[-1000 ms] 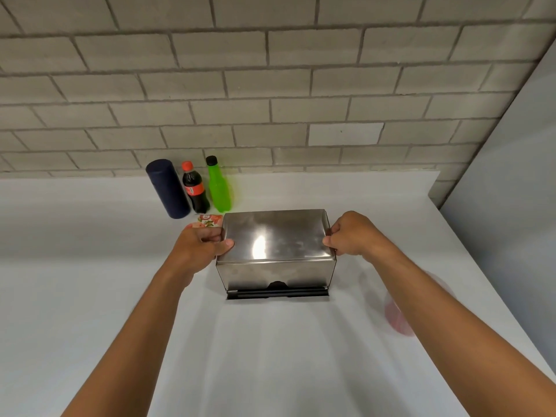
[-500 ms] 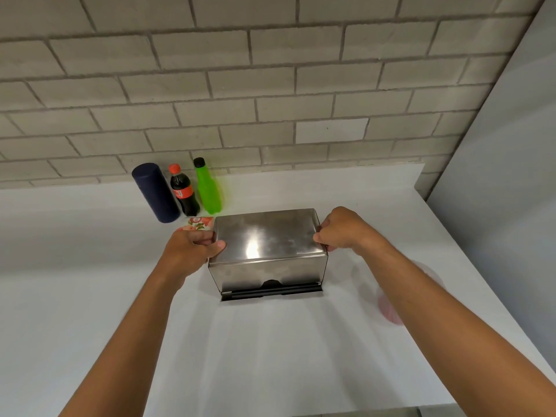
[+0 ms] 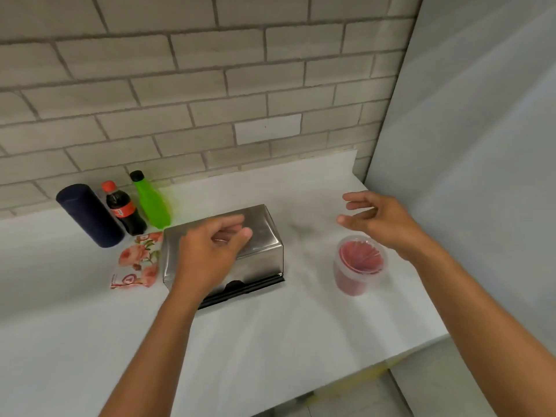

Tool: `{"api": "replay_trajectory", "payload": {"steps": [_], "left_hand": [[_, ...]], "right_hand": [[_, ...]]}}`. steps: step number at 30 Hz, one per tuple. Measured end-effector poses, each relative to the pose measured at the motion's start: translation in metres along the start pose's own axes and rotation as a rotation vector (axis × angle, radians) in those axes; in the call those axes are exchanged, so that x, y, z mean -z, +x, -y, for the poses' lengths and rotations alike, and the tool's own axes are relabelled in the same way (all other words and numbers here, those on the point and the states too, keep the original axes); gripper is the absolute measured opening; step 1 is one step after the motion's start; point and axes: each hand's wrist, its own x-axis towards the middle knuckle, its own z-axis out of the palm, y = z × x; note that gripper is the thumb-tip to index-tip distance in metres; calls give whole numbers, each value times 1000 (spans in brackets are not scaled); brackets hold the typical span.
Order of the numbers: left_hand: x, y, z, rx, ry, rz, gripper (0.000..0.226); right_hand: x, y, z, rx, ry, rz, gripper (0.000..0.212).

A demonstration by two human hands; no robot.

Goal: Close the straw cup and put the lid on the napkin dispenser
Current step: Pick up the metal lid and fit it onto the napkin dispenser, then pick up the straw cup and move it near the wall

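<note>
The steel napkin dispenser (image 3: 261, 236) sits on the white counter with its shiny lid in place on top and a dark slot along its front. My left hand (image 3: 210, 254) hovers over its left half, fingers loosely curled, holding nothing. To the right stands a clear plastic straw cup (image 3: 359, 263) full of red straws; whether a lid covers it is unclear. My right hand (image 3: 382, 221) floats just behind and above that cup, fingers spread, empty.
A dark blue cylinder (image 3: 90, 215), a cola bottle (image 3: 123, 209) and a green bottle (image 3: 152, 203) stand at the back left by the brick wall. A floral napkin pack (image 3: 135, 263) lies left of the dispenser. The counter edge (image 3: 421, 347) drops off at the right front, beside a grey wall.
Both hands have let go of the dispenser's sides. The right hand moved right toward the straw cup and the left rose over the lid. The view shifted, bringing the cup into sight.
</note>
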Motion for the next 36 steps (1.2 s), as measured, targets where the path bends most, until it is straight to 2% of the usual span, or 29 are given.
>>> {"api": "replay_trajectory", "payload": {"steps": [3, 6, 8, 12, 15, 18, 22, 36], "left_hand": [[-45, -13, -4, 24, -155, 211, 24], [-90, -25, 10, 83, -177, 367, 24], [-118, -31, 25, 139, -167, 447, 29], [-165, -39, 50, 184, -88, 572, 62], [-189, -45, 58, 221, -113, 620, 83], [-206, -46, 57, 232, -154, 617, 90], [-224, -43, 54, 189, -215, 583, 77], [-283, -4, 47, 298, -358, 291, 67]], "right_hand": [[27, -22, -30, -34, 42, -107, 67], [39, -47, -65, -107, 42, -129, 93], [40, -60, -90, -150, 40, -117, 103], [27, -72, -131, -214, 44, -103, 102], [10, -70, -153, -250, 44, -75, 100], [-3, -59, -166, -241, 63, -53, 101], [-4, -39, -176, -200, 85, -8, 97], [35, 72, -189, -51, 4, 251, 89]]}}
